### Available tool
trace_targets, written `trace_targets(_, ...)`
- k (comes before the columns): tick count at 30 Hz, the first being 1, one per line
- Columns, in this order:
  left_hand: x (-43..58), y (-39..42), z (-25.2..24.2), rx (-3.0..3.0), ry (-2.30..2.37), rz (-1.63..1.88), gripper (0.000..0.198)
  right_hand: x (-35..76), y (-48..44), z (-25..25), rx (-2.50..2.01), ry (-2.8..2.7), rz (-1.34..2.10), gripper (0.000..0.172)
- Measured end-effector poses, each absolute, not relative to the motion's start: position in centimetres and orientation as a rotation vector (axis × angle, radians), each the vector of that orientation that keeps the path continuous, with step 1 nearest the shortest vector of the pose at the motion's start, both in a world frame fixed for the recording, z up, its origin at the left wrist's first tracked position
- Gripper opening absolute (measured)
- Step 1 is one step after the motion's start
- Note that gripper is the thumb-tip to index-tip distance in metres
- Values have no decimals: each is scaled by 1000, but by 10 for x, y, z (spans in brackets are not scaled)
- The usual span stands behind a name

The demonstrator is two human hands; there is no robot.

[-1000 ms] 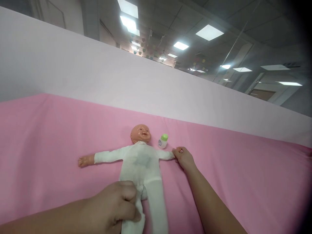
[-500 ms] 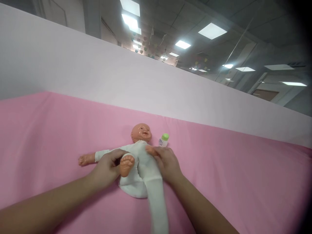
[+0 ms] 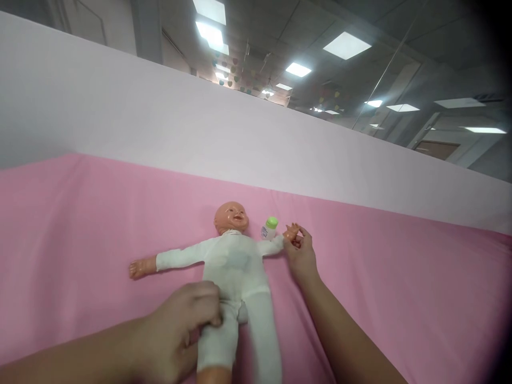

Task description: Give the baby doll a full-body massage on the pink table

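A baby doll [image 3: 240,266] with a hard plastic head and a white cloth body lies on its back, head at the far end. My left hand [image 3: 180,325] is curled over the thigh of its left-hand leg, thumb hidden low beside it. That leg now stretches toward me, its foot cut off by the frame's bottom edge. Off to the right, my right hand [image 3: 302,256] has the doll's small plastic hand [image 3: 290,231] between thumb and fingers. Close by stands a little bottle [image 3: 269,228] with a green cap, not touched by my fingers.
Pink sheeting [image 3: 380,288] covers the surface under the doll, with soft folds. A low white wall [image 3: 192,128] runs along the far side. Behind it, a glass pane shows ceiling lights.
The doll's raised leg has come down straight toward me with my left hand. Its arm, earlier across the chest, is stretched out to the right in my right hand.
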State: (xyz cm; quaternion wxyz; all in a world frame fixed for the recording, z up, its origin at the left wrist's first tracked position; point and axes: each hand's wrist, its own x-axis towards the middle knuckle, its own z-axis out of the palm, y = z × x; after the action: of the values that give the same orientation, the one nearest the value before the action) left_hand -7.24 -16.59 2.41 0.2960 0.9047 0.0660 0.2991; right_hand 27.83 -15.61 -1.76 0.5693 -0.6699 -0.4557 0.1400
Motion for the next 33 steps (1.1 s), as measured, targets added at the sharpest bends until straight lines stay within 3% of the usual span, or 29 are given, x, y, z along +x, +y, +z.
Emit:
trace_targets(2, -68, -175, 24, 2459, 62, 687, 28, 295, -153, -23, -1690, -967, 396, 83)
trace_targets(5, -64, -179, 24, 2526, 0, 572, 32, 306, -150, -28, -1896, -1021, 369, 82)
trace_targets(10, -70, -178, 27, 2416, 28, 486, 29, 278, -158, -20, -1768, -1325, -56, 53)
trace_targets(13, -73, -167, 23, 2213, 137, 374, 26, 245, -167, -11, -1381, -1647, 6, 40)
trace_targets(15, -71, -152, 15, 2139, 325, 347, 16, 226, -173, -8, -1172, -1864, 186, 44)
trace_targets(18, -66, -126, 2, 2269, 769, 572, 36, 209, -177, -12, -1099, -1983, 271, 39)
trace_targets(21, -62, -109, -5, 2381, 1074, 646, 42, 202, -176, -21, -1150, -1969, 189, 37)
trace_targets(30, -60, -111, -7, 2511, 1378, 709, 34, 189, -178, -26, -1187, -2035, -72, 38)
trace_targets(33, -61, -107, -12, 2490, 1373, 761, 44, 196, -186, -18, -1151, -2113, -24, 43)
